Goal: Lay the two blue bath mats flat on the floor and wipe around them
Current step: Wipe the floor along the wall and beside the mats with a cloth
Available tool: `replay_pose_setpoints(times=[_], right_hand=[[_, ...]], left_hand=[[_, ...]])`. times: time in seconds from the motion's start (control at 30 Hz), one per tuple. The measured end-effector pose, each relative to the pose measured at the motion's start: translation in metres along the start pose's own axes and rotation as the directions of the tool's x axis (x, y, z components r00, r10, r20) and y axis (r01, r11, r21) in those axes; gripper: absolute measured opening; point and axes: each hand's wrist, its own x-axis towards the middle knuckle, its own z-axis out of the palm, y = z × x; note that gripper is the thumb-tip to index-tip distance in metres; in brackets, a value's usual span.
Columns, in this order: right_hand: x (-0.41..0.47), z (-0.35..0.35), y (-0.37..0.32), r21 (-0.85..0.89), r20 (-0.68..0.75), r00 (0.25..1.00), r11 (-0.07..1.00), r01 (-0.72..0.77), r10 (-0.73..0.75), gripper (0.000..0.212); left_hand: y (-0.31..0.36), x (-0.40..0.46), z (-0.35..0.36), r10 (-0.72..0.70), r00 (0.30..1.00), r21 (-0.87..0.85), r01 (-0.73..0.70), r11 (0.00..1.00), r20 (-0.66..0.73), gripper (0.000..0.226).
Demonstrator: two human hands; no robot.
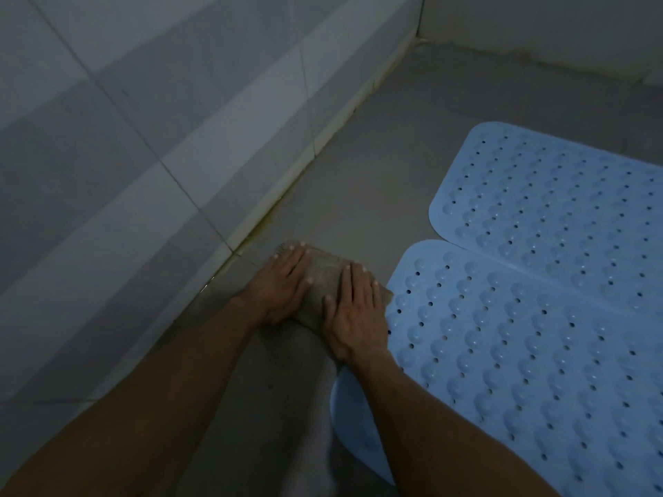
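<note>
Two light blue bath mats with holes and bumps lie flat on the grey floor, side by side. The far mat (559, 209) sits toward the back right, and the near mat (520, 371) runs to the bottom right. A brownish-grey cloth (324, 272) lies on the floor just left of the near mat's corner. My left hand (280, 285) presses flat on the cloth's left part with straight fingers. My right hand (355, 310) presses flat on its right part, beside the near mat's edge.
A tiled wall (161, 138) runs along the left and meets the floor at a stained grout line (287, 195). Another wall (538, 30) closes off the back. Bare grey floor (394, 138) lies between the walls and the mats.
</note>
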Motion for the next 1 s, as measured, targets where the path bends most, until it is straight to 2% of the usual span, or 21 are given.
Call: replay_pose_setpoints(times=[0.07,0.23,0.37,0.5,0.63,0.73,1.0], right_hand=[[-0.001,0.005,0.003,-0.051,0.03,1.0,0.999,0.001,0.0,0.068],[0.006,0.007,0.004,-0.078,0.033,0.999,0.997,-0.027,0.03,0.069],[0.023,0.003,0.006,-0.059,0.048,0.997,0.996,-0.064,0.067,0.071],[0.054,-0.005,0.019,-0.083,0.042,0.996,0.994,-0.07,0.074,0.072],[0.091,-0.013,0.036,-0.085,0.019,0.997,0.994,-0.071,0.072,0.073],[0.122,-0.019,0.051,-0.112,0.006,0.998,0.991,-0.068,0.069,0.074],[0.223,-0.047,0.102,-0.128,-0.061,0.994,0.987,-0.095,0.088,0.074]], left_hand=[[0.003,0.004,0.006,-0.019,1.0,-0.008,0.019,1.0,0.023,0.066],[0.008,0.015,0.013,-0.019,0.999,-0.008,0.019,1.0,-0.046,0.094],[0.001,0.034,0.015,0.018,0.994,0.015,-0.016,1.0,-0.104,0.08],[-0.001,0.065,0.01,0.026,0.991,0.046,-0.02,0.999,-0.129,0.083],[0.001,0.103,0.002,0.025,0.987,0.062,-0.016,0.998,-0.158,0.074],[0.002,0.137,-0.004,0.026,0.981,0.073,-0.012,0.997,-0.191,0.082],[0.016,0.253,-0.033,0.054,0.962,0.039,-0.045,0.998,-0.266,0.071]])
